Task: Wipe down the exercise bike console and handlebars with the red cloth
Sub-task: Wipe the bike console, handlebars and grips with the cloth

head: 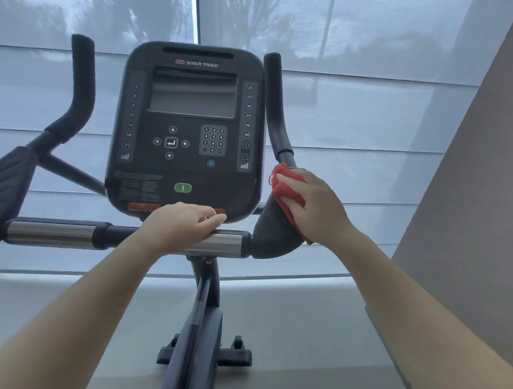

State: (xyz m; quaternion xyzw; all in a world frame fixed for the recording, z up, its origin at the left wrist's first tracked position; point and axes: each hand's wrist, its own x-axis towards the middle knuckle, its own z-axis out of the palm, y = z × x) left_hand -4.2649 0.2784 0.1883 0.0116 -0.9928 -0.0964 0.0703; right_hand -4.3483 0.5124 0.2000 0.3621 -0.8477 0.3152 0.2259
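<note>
I judge I'm on the handlebar step: my right hand point(314, 207) lies flat, fingers together, pressing the red cloth point(282, 187) against the padded right elbow rest point(272, 228), just below where the right upright grip point(274, 105) rises. The cloth is bunched under my fingers, part of it trailing down the pad's edge. My left hand point(184, 223) rests curled over the chrome crossbar point(51, 233), fingers loosely bent and holding nothing, steadying me just beneath the console point(190, 124). Next I'd sweep the cloth up along the right grip or down the pad, keeping pressure even around the curve. The console's face, the left grip point(81, 84) and the left pad point(3, 185) look untouched as far as I can tell. My own left hand sits across the crossbar and must shift before I wipe there; the window blind point(361, 80) behind is well clear.
</note>
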